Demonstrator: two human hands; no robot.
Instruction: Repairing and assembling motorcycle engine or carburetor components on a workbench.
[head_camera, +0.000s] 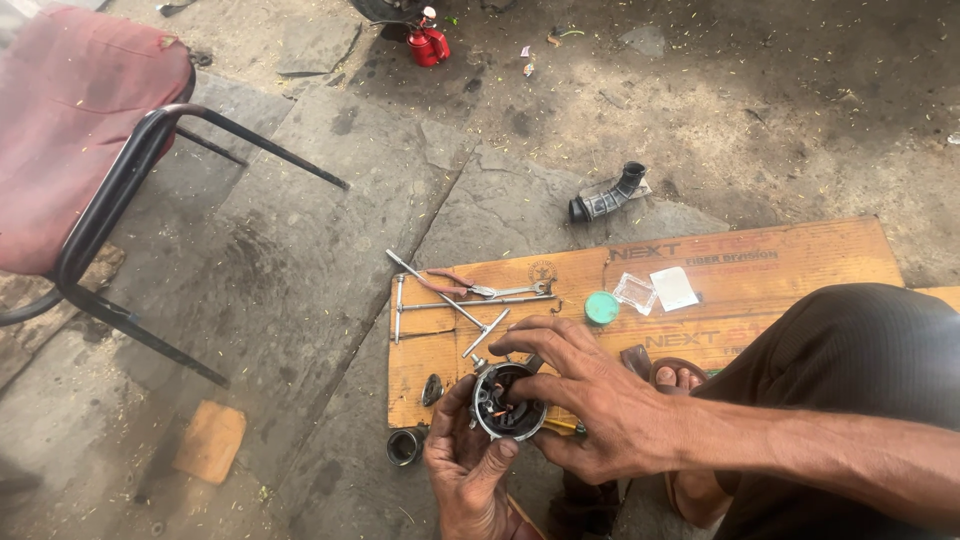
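The left hand (468, 470) grips a round metal part (508, 402) from below; the right hand (590, 395) pinches its rim, above cardboard (760, 275).

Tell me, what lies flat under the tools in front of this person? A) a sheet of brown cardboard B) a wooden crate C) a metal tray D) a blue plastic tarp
A: the T-handle wrenches, the pliers and the small green round lid all lie on a flattened sheet of brown cardboard spread on the cracked concrete ground.
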